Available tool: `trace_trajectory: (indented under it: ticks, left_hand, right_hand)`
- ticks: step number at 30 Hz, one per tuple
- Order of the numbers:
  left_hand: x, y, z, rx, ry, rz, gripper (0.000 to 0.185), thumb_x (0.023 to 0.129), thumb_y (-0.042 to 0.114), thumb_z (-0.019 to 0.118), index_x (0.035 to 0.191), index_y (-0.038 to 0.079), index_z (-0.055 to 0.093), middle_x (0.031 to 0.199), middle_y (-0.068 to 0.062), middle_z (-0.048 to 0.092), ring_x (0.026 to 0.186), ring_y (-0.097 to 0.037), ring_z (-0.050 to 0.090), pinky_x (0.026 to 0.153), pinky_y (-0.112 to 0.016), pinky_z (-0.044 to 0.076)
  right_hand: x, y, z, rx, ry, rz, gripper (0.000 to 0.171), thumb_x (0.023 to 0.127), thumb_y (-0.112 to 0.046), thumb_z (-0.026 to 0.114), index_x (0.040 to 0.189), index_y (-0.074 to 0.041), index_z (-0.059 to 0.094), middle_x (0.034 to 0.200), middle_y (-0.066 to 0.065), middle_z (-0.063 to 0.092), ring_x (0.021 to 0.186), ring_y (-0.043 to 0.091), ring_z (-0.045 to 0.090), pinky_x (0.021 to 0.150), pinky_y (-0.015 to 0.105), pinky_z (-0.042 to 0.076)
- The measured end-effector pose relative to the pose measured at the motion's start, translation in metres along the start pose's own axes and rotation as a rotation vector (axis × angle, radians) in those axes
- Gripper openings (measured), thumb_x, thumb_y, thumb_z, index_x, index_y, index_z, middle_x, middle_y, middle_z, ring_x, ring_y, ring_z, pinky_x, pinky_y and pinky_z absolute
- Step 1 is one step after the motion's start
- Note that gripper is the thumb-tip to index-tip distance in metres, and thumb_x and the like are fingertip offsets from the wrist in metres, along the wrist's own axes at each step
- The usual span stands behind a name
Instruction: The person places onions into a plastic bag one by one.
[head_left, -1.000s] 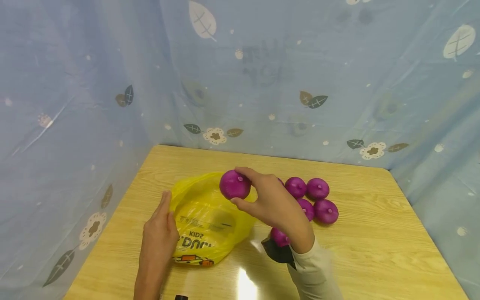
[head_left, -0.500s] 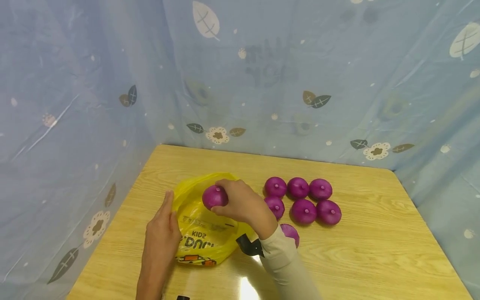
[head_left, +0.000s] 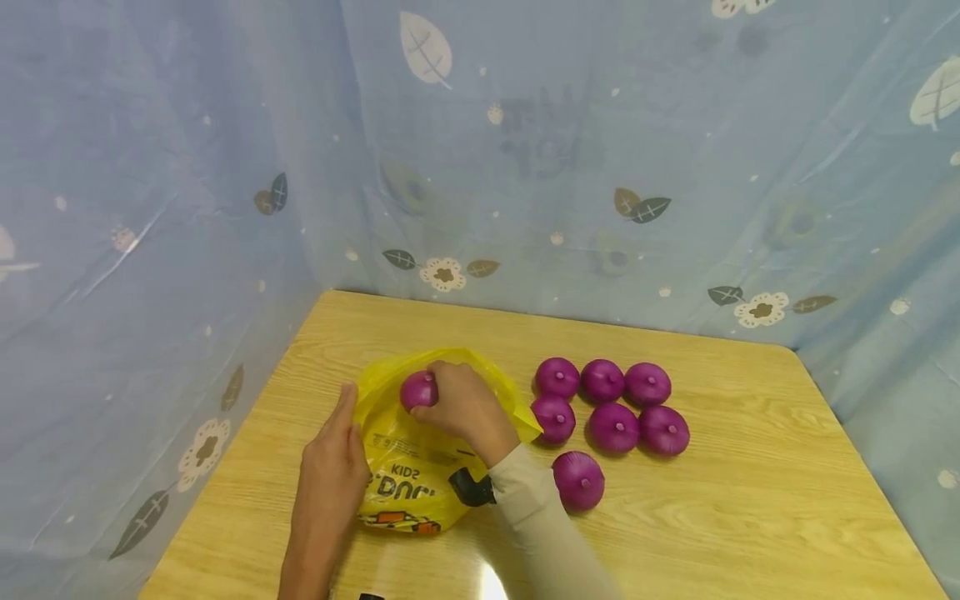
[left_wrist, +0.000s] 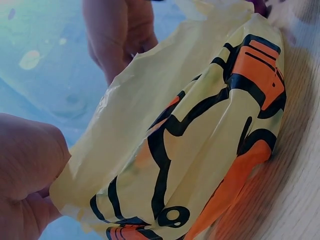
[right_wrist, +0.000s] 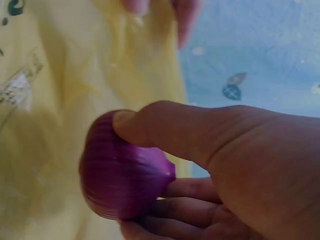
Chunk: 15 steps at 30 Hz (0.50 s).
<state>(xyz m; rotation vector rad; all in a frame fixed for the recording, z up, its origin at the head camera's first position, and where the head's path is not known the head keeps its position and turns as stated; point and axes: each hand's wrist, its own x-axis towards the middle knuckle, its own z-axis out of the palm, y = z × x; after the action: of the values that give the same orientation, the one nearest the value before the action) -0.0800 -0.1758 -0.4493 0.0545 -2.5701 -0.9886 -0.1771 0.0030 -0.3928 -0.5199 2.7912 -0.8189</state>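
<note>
In the head view, a yellow plastic bag (head_left: 431, 510) with dark print lies on the table, its mouth spread wide. My left hand (head_left: 330, 475) pinches the bag's left edge between thumb and fingers; the left wrist view shows the bag's rim (left_wrist: 75, 180) in that grip. Thumb and fingers of my right hand (head_left: 463, 407) hold a purple onion (head_left: 417, 392) within the bag's mouth. Up close in the right wrist view, the held onion (right_wrist: 122, 170) has its pointed end toward the palm, with the bag's inner wall behind it.
Several more purple onions (head_left: 613, 428) rest in a group to the right of the bag, with one onion (head_left: 578, 482) nearer the front. A pale wooden table (head_left: 750, 492) carries everything. Blue patterned curtains (head_left: 525, 167) hang at the back and both sides.
My right hand has carried the onion left and down from above the bag's right side into its mouth. The left hand keeps its hold on the bag's edge.
</note>
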Motion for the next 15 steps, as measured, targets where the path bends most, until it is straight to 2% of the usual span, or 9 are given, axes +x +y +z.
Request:
trace_trajectory:
  ticks: [8, 15]
  left_hand:
    - [-0.002, 0.002, 0.0, -0.011, 0.032, 0.047, 0.057, 0.108, -0.006, 0.048, 0.163, 0.002, 0.037, 0.163, -0.017, 0.042, 0.143, -0.041, 0.049, 0.113, -0.058, 0.047]
    - [-0.003, 0.001, 0.0, -0.009, 0.023, 0.047, 0.056, 0.108, -0.005, 0.049, 0.163, 0.003, 0.038, 0.164, -0.015, 0.042, 0.143, -0.04, 0.048, 0.113, -0.058, 0.047]
  right_hand:
    - [0.013, 0.005, 0.025, 0.038, 0.072, -0.022, 0.056, 0.089, -0.025, 0.089, 0.134, -0.001, 0.064, 0.119, 0.016, 0.074, 0.104, 0.028, 0.072, 0.092, 0.039, 0.064]
    - [0.017, 0.008, 0.041, 0.116, 0.114, 0.002, 0.053, 0.09, -0.023, 0.088, 0.133, -0.002, 0.064, 0.121, 0.015, 0.074, 0.103, 0.025, 0.072, 0.09, 0.038, 0.064]
